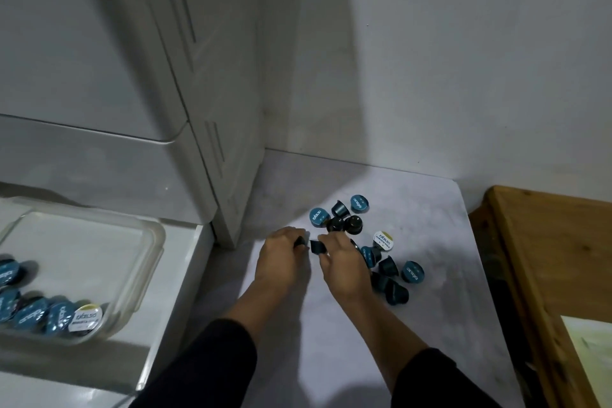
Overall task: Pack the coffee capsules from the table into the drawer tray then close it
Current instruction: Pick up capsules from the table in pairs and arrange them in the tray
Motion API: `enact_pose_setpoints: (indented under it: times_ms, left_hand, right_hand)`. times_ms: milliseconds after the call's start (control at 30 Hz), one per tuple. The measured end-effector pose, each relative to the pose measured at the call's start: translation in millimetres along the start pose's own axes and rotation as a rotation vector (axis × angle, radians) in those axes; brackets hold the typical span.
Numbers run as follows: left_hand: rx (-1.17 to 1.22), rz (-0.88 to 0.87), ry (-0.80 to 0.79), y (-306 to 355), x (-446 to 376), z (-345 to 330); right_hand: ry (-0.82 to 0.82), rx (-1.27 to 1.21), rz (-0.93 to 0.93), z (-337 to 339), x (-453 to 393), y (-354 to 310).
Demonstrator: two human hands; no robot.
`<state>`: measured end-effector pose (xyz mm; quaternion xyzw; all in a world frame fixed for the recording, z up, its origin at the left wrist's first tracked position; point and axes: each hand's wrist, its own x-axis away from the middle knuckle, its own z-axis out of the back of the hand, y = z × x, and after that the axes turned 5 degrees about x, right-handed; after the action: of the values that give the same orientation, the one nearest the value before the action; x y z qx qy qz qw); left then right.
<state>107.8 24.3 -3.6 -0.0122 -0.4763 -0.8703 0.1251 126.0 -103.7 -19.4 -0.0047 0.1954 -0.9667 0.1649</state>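
Several dark coffee capsules with blue lids (341, 215) lie scattered on the white table (331, 341), one with a white lid (383, 239) among them. My left hand (281, 253) is closed on a dark capsule (300, 242) at the pile's left edge. My right hand (341, 262) grips another dark capsule (317, 247) right beside it and covers part of the pile. At the lower left a clear tray (145, 262) sits in the open white drawer (185, 275), holding several capsules (49, 316) along its near side.
A white cabinet (205, 109) stands behind the drawer, its corner close to my left hand. The wall runs along the table's far edge. A wooden piece of furniture (546, 258) borders the table on the right.
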Motion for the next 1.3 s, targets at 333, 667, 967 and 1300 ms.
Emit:
enact_pose_setpoints:
  times_ms: [333,667,967,1300]
  left_hand:
    - [0.032,-0.053,0.165,-18,19,-5]
    - [0.173,-0.038,0.286,-29,36,-6]
    - [0.192,0.091,0.348,-33,35,-2]
    - [0.262,0.144,0.360,-25,33,-1]
  right_hand:
    - [0.038,-0.023,0.052,-20,17,18]
    - [0.131,-0.220,0.017,-11,24,10]
    - [0.108,-0.343,-0.123,-18,20,9]
    - [0.110,-0.445,-0.330,-10,10,3]
